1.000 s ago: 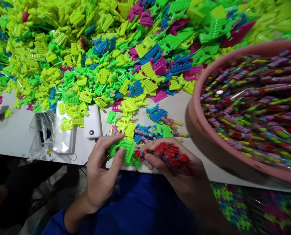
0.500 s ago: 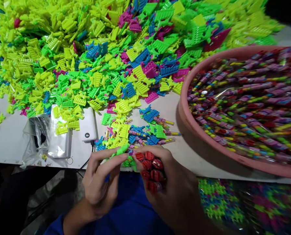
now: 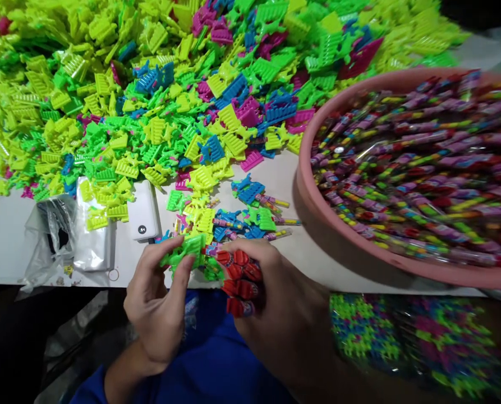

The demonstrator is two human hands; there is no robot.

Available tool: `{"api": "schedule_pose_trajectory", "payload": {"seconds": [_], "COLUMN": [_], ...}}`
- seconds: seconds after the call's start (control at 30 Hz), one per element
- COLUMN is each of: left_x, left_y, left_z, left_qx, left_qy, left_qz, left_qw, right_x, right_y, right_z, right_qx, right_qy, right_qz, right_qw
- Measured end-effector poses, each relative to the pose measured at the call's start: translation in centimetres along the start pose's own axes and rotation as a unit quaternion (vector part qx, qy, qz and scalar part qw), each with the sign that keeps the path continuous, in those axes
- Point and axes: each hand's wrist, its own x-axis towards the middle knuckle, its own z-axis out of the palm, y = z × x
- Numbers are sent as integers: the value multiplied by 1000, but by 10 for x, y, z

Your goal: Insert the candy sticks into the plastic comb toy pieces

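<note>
Between the thumb and fingers of my left hand (image 3: pixel 155 314) is a bright green ridged plastic toy piece (image 3: pixel 193 251), its flat ribbed side facing up. My right hand (image 3: pixel 277 286) is wrapped round a bundle of candy tubes (image 3: pixel 240 289), their red caps pointing toward me. One tube's purple part meets the right edge of the green piece; whether they are joined, I cannot tell. Just beyond both hands lies a small group of blue, green and yellow pieces (image 3: pixel 250 191) with candy tubes among them.
A large heap of yellow, green, blue and pink plastic pieces (image 3: pixel 107 112) covers the far table. On the right stands a pink basin (image 3: pixel 307 174) full of candy tubes. A white power bank (image 3: pixel 143 210) and clear plastic bags (image 3: pixel 92 241) lie left. Filled bags (image 3: pixel 363 331) sit below the table edge.
The green piece has turned from edge-on to show its ribbed face, and my left hand has opened out around it. My right hand has tilted the tube bundle. The whole view has shifted slightly.
</note>
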Motion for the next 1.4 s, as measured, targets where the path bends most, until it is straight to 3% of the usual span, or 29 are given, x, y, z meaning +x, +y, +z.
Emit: {"api": "schedule_pose_trajectory", "payload": {"seconds": [0.33,0.7,0.83,0.9,1.03,1.17,1.27,1.4], "left_x": [-5,-3,-5,-5,-1,-1,-5,-7], "left_y": [3,0,-2,-2,-6,-19,-28,-25], "left_z": [-4,-5,-2,-1,-6,-16,-24,-38], "left_qx": [89,17,21,-3,-38,-78,-154,-219], "left_qy": [13,26,17,4,-67,-102,-123,-221], "left_qz": [117,9,60,71,23,26,-51,-170], "left_qw": [989,999,998,997,997,991,979,935], "right_x": [2,3,-2,-5,-8,-5,0,3], "right_y": [-6,9,6,7,13,17,18,23], "right_z": [5,1,4,8,18,20,15,8], "right_qx": [29,100,66,118,278,347,394,422], "right_qy": [10,-51,-7,15,32,9,-10,-27], "right_qz": [-7,10,1,19,68,119,155,207], "right_qw": [1000,994,998,993,958,930,906,882]}}
